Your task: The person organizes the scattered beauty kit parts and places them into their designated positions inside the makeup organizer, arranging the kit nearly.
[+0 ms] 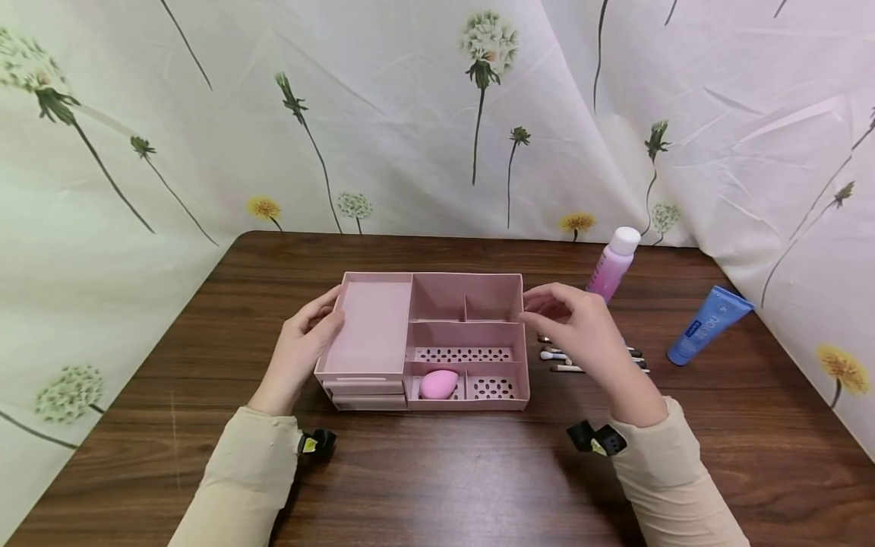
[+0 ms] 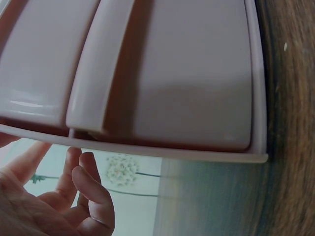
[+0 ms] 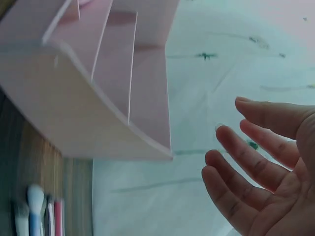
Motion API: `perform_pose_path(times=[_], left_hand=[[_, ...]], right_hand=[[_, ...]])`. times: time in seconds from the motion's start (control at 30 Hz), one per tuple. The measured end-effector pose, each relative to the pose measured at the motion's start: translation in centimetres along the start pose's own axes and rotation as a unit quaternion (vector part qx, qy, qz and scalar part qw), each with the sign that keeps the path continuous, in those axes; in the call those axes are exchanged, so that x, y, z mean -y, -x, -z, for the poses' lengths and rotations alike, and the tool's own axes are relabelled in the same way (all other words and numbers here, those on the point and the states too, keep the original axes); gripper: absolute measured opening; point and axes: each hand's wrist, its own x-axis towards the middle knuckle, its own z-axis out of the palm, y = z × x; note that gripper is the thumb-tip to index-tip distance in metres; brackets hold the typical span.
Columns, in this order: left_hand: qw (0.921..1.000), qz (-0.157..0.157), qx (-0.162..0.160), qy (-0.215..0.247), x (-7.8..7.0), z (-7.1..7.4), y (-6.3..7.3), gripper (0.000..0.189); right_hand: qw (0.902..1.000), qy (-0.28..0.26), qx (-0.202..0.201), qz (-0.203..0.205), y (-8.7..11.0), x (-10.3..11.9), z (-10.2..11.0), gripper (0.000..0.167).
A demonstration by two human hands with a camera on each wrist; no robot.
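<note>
A pink desktop organizer (image 1: pixel 374 327) stands on the table, with two small drawers (image 1: pixel 365 399) at its front left and several compartments on the right. A pink egg-shaped makeup sponge (image 1: pixel 439 384) lies in the front middle compartment. My left hand (image 1: pixel 304 342) rests at the organizer's left side; in the left wrist view its fingertips (image 2: pixel 74 153) meet the side wall and some fingers bend loosely. Beside the right wall is my right hand (image 1: pixel 581 327), its fingers loosely spread with nothing between them; the right wrist view shows a gap between fingertips (image 3: pixel 224 132) and wall.
Several makeup brushes (image 1: pixel 566 368) lie right of the organizer, partly hidden under my right hand. A pink bottle with a white cap (image 1: pixel 611 266) stands behind them. Farther right is a blue tube (image 1: pixel 707 327). A flower-print cloth (image 1: pixel 410 114) hangs behind the wooden table (image 1: pixel 437 479).
</note>
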Motion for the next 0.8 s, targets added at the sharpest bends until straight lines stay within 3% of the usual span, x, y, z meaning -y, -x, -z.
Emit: perform_pose_path(times=[0.33, 0.8], left_hand=[[0.9999, 0.01, 0.003, 0.002, -0.1, 0.1, 0.1, 0.048], [0.9999, 0.008, 0.006, -0.009, -0.2, 0.1, 0.0, 0.048]], right_hand=[[0.9951, 0.052, 0.024, -0.08, -0.7, -4.2, 1.7, 0.02], [0.9745, 0.116, 0.089, -0.17, -1.0, -9.5, 2.4, 0.031]])
